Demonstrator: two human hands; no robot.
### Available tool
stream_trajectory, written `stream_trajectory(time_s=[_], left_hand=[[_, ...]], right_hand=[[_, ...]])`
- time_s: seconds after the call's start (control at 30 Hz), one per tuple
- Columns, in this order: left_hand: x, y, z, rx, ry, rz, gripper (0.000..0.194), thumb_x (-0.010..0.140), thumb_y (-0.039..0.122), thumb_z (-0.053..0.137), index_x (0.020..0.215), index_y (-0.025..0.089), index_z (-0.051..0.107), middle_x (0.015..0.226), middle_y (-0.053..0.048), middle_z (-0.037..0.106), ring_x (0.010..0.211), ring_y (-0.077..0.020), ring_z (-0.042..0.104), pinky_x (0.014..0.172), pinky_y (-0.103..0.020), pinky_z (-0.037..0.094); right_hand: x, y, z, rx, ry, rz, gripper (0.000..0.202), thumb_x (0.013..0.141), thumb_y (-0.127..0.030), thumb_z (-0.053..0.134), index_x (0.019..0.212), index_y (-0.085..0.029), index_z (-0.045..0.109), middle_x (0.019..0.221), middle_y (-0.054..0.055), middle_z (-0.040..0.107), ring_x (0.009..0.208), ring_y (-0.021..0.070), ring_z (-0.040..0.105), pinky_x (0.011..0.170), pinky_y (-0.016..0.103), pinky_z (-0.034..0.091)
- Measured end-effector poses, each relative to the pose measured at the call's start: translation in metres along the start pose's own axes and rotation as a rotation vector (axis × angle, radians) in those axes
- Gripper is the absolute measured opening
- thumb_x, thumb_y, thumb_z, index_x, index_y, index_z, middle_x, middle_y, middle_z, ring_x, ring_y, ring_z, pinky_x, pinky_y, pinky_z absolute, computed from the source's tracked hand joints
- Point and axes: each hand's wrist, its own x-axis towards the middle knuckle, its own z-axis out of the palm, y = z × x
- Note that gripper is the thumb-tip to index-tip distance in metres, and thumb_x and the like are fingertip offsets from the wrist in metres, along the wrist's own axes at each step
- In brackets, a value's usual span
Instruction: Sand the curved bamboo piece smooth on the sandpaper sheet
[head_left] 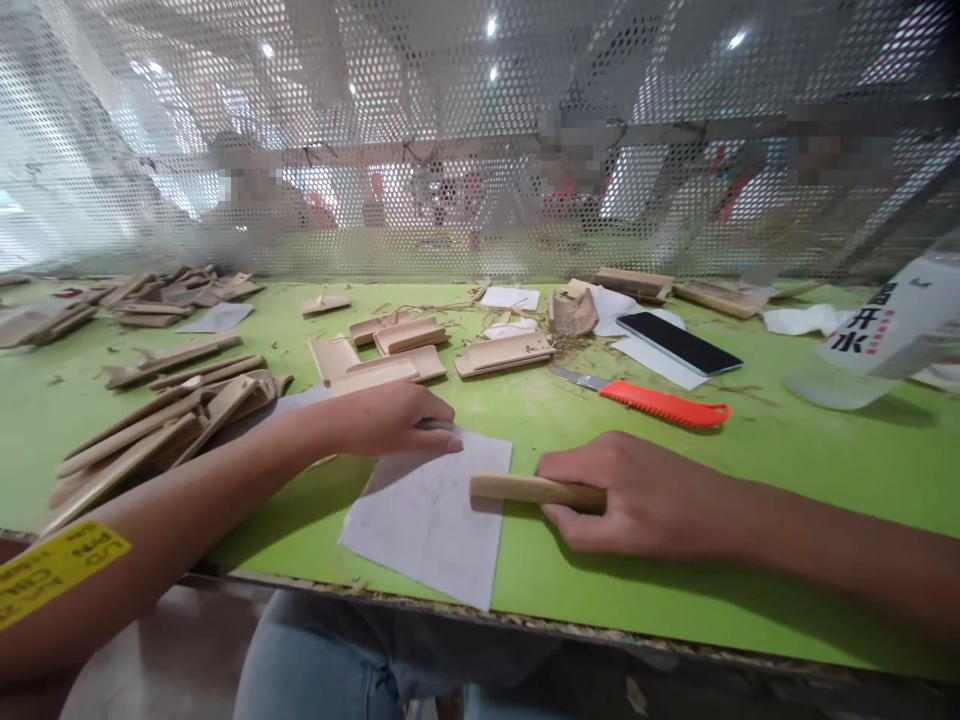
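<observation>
My right hand is closed around one end of a bamboo strip. The strip's free end points left, over the right edge of a creased white sheet of paper. At the sheet's top edge is my left hand, fingers curled and thumb on the paper, gripping it there. What lies under its fingers is hidden. Beyond my right hand lies a utility knife with an orange handle, its blade out and pointing left. Several split bamboo pieces lie just past my left hand.
A pile of bamboo pieces sits beside my left forearm, with another heap farther back. A phone and a plastic bottle stand to the right. Perforated mesh closes off the green table's far side; people are behind it.
</observation>
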Motion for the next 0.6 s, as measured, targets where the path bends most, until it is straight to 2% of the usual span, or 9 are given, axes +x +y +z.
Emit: stream_trajectory(time_s=[0.17,0.33,0.43,0.5,0.6], left_hand=[[-0.0007,0.0001,-0.0007,0.017,0.007,0.001,0.045,0.099,0.054,0.050,0.070,0.019,0.051,0.061,0.003,0.048,0.056,-0.0117,0.042,0.055,-0.029,0.026],[-0.0005,-0.0011,-0.0001,-0.001,0.007,0.015,0.044,0.099,0.054,0.051,0.071,0.019,0.053,0.063,0.003,0.052,0.058,-0.0121,0.044,0.056,-0.029,0.027],[-0.0003,-0.0018,0.0007,0.006,0.027,0.008,0.045,0.099,0.055,0.051,0.070,0.020,0.050,0.060,0.004,0.048,0.056,-0.0117,0.042,0.056,-0.029,0.026],[-0.0003,-0.0019,0.0005,0.001,0.013,0.004,0.045,0.099,0.054,0.051,0.070,0.020,0.051,0.061,0.004,0.048,0.056,-0.0116,0.042,0.055,-0.029,0.026],[-0.0003,-0.0014,-0.0002,-0.016,-0.010,0.007,0.043,0.098,0.052,0.052,0.072,0.019,0.053,0.063,0.003,0.051,0.058,-0.0119,0.044,0.056,-0.028,0.026]], right_hand=[[-0.0006,-0.0018,-0.0013,-0.043,0.087,0.083,0.022,0.087,-0.029,0.056,0.069,-0.022,0.047,0.058,-0.005,0.047,0.053,0.0124,0.038,0.053,0.031,0.023],[-0.0018,-0.0040,-0.0003,0.022,-0.006,0.019,0.020,0.086,-0.026,0.057,0.069,-0.022,0.047,0.057,-0.006,0.045,0.052,0.0116,0.037,0.052,0.030,0.023],[0.0005,-0.0010,-0.0013,-0.032,0.080,0.094,0.022,0.088,-0.030,0.056,0.069,-0.022,0.047,0.058,-0.005,0.047,0.052,0.0122,0.039,0.052,0.031,0.023],[0.0014,-0.0005,-0.0017,-0.060,0.105,0.092,0.022,0.088,-0.030,0.056,0.069,-0.022,0.046,0.058,-0.005,0.048,0.052,0.0122,0.039,0.052,0.031,0.023],[0.0011,-0.0012,-0.0018,-0.034,0.030,0.033,0.021,0.087,-0.027,0.055,0.069,-0.022,0.045,0.057,-0.006,0.044,0.051,0.0117,0.035,0.052,0.031,0.023]])
